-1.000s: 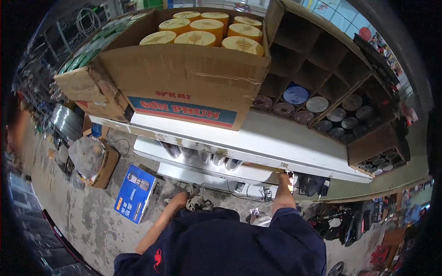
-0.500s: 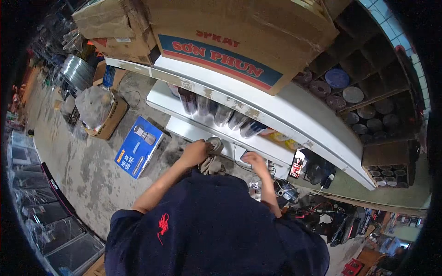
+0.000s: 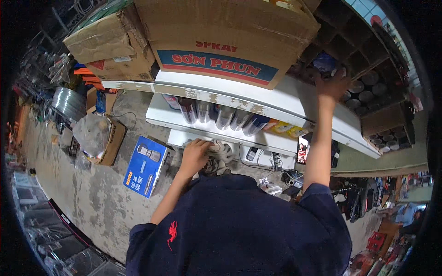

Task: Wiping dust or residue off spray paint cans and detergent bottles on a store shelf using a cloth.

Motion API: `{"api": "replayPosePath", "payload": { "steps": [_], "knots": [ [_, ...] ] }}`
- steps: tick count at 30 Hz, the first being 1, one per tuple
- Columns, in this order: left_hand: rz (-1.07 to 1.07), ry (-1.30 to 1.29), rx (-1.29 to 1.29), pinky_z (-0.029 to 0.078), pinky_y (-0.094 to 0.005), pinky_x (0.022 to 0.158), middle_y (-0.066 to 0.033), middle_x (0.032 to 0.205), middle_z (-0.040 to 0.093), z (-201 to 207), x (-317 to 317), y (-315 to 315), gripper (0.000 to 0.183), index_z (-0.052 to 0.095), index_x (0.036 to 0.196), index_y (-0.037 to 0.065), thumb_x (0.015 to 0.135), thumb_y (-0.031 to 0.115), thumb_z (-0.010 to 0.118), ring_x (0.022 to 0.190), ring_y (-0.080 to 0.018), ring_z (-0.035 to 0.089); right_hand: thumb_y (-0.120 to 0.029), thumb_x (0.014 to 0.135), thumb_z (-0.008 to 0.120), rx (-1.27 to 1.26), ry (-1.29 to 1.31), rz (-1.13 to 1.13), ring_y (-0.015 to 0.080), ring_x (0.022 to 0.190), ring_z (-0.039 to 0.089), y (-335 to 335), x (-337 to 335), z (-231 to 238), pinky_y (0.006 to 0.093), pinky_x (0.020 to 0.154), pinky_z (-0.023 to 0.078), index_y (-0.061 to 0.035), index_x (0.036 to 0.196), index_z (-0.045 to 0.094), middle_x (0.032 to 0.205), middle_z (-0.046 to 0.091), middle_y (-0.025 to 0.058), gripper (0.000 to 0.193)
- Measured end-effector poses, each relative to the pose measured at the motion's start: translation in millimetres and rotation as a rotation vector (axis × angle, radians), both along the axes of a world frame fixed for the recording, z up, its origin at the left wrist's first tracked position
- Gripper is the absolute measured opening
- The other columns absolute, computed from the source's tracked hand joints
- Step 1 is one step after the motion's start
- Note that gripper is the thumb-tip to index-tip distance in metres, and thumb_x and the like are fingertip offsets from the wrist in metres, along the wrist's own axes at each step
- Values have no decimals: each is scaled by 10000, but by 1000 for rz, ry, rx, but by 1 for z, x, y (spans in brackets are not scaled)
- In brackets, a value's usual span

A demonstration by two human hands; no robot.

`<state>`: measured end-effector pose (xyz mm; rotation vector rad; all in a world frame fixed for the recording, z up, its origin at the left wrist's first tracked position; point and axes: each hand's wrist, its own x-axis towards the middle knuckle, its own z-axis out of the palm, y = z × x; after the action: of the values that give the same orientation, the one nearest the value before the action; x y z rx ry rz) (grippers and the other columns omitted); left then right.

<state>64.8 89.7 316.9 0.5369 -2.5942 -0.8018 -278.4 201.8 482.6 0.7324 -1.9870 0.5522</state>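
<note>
My left hand (image 3: 197,154) is closed on a crumpled grey cloth (image 3: 223,152) at the lower shelf's front edge. Stretched up to the right, my right hand (image 3: 332,86) has its fingers spread over the tops of cans in a divided cardboard carton (image 3: 374,94). A can with a blue lid (image 3: 325,62) stands just beyond its fingertips. Shadow makes it hard to see whether the fingers touch a can. Several round can tops (image 3: 367,95) sit in the compartments beside this hand.
A large cardboard box (image 3: 221,41) stands on the white upper shelf (image 3: 294,99). Below are bottles (image 3: 224,117) and a lit phone (image 3: 303,149). A blue box (image 3: 146,165) lies on the floor at left, near a wire coil (image 3: 69,106). Another person (image 3: 406,215) is far right.
My right hand has gone from above the lower shelf up and right to the carton of cans. My left hand stays at the cloth. The view has shifted slightly.
</note>
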Motion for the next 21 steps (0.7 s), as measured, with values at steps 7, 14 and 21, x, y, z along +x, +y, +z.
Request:
{"api": "replayPosePath", "payload": {
  "steps": [7, 14, 21],
  "knots": [
    [93, -31, 35, 409, -360, 647, -99, 773, 543, 5, 29, -8, 320, 549, 824, 41, 510, 5, 493, 751, -276, 484, -434, 495, 667, -63, 96, -134, 395, 1044, 309, -20, 16, -1, 458, 911, 230, 56, 1031, 401, 1111, 335, 256, 773],
    [93, -6, 39, 408, -365, 650, -114, 749, 545, 5, 32, -16, 312, 555, 810, 51, 517, -7, 461, 763, -281, 493, -458, 541, 631, 133, 215, -258, 382, 979, 367, -12, -3, 1, 437, 852, 299, 18, 1005, 448, 1069, 388, 219, 690],
    [-1, -43, 17, 410, -373, 653, -127, 779, 547, 2, 25, -28, 330, 557, 832, 50, 524, -8, 452, 777, -294, 499, -371, 597, 629, 269, -103, -455, 321, 1172, 171, -14, -5, 8, 455, 933, 207, -75, 1235, 233, 1292, 181, 104, 806]
  ]
}}
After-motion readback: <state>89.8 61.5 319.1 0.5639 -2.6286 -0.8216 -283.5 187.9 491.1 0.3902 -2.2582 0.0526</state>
